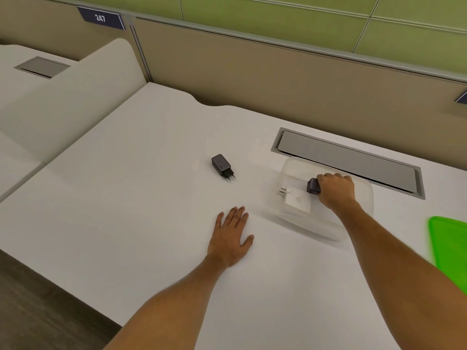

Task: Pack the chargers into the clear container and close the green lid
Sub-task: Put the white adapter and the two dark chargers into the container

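One dark boxy charger (313, 186) sat clamped in your right hand (336, 190) over the clear plastic container (358, 223), left hand (231, 234) flat and spread; a careless drop could have tipped it.

Green lid (448, 245) cut off at right edge, blurred.

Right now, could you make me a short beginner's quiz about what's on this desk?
1. True or false: the green lid is on the clear container.
2. How many chargers are inside or over the container?
3. Which hand holds a charger: A left, B right?

Key:
1. False; it lies on the desk.
2. Two: a white charger and the dark charger held in the right hand; a black charger remains outside.
3. B; the left hand rests flat.
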Available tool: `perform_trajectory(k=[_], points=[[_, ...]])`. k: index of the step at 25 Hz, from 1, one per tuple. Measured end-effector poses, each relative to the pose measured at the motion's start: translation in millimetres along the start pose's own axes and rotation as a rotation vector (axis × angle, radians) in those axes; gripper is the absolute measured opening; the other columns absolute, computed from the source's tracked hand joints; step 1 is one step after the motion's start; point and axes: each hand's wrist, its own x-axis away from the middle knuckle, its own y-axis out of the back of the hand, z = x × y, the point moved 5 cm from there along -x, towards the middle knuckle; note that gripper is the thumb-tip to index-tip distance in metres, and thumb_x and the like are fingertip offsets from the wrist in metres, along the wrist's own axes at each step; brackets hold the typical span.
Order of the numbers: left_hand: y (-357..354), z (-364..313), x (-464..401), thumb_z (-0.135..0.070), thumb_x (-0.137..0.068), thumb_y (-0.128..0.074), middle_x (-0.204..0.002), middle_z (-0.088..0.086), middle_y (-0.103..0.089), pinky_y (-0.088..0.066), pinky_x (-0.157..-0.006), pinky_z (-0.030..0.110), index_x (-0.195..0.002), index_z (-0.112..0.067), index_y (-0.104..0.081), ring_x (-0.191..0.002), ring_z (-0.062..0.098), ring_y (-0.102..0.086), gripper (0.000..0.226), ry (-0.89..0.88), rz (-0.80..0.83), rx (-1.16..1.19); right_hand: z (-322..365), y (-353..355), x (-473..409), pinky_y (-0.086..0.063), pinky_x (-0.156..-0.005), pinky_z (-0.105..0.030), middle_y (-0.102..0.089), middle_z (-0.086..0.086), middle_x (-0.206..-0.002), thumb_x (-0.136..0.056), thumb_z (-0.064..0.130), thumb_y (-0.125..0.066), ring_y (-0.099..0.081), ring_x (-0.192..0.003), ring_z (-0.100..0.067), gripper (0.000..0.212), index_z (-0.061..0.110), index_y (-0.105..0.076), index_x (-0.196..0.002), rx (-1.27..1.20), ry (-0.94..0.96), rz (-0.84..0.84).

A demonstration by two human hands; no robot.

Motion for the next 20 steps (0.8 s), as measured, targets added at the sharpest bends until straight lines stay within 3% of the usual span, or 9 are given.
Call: perform_trajectory(k=[7,10,12,16,20], points=[[0.6,-0.3,-0.2,-0.054,-0.092,-0.022,-0.160,-0.004,-0.012,0.002,-0.120,0.042,-0.149,-0.019,-0.021,-0.147,0.012,-0.002,0.067,-0.008,-0.010,0.003,1.1,-2.7,-4.0,-0.043,-0.080,-0.034,-0.067,-0.003,-0.091,-0.084,0.015,-0.057,-0.064,-0.083,-0.026,0.016,0.017,-0.065,-0.098,-0.003,-0.006,0.010],[0.5,-0.9,0.2,-0.054,-0.092,-0.022,-0.161,-0.004,-0.011,0.003,-0.120,0.042,-0.149,-0.020,-0.019,-0.147,0.012,-0.001,0.067,-0.007,-0.006,0.000,-1.3,7.1,-5.8,-0.044,-0.070,-0.031,-0.068,-0.005,-0.087,-0.084,0.016,-0.060,-0.064,-0.078,-0.027,0.012,0.013,-0.065,-0.094,0.018,0.010,-0.013],[0.2,-0.7,0.0,-0.054,-0.092,-0.022,-0.161,-0.004,-0.011,0.004,-0.120,0.042,-0.149,-0.019,-0.019,-0.147,0.012,-0.001,0.067,-0.004,-0.004,0.002,-1.9,16.8,-6.9,-0.041,-0.061,-0.028,-0.066,-0.006,-0.075,-0.081,0.010,-0.061,-0.059,-0.064,-0.026,0.007,0.011,-0.066,-0.087,0.028,0.011,-0.040],[1.1,-1.1,-0.4,-0.054,-0.092,-0.022,-0.160,-0.003,-0.012,0.003,-0.120,0.043,-0.149,-0.019,-0.020,-0.147,0.013,-0.002,0.067,-0.009,-0.008,0.003,7.7,42.7,-12.8,-0.033,-0.053,-0.025,-0.047,-0.003,-0.055,-0.076,-0.002,-0.060,-0.042,-0.047,-0.026,0.010,0.007,-0.060,-0.070,-0.021,0.034,-0.147],[0.8,-1.4,-0.2,-0.055,-0.091,-0.020,-0.161,-0.003,-0.010,0.004,-0.119,0.042,-0.149,-0.019,-0.019,-0.147,0.012,0.000,0.068,-0.009,-0.006,0.009,35.2,77.4,-23.1,-0.028,-0.051,-0.025,-0.042,-0.005,-0.048,-0.069,-0.009,-0.059,-0.036,-0.041,-0.024,0.018,0.006,-0.053,-0.061,-0.067,0.126,-0.321]])
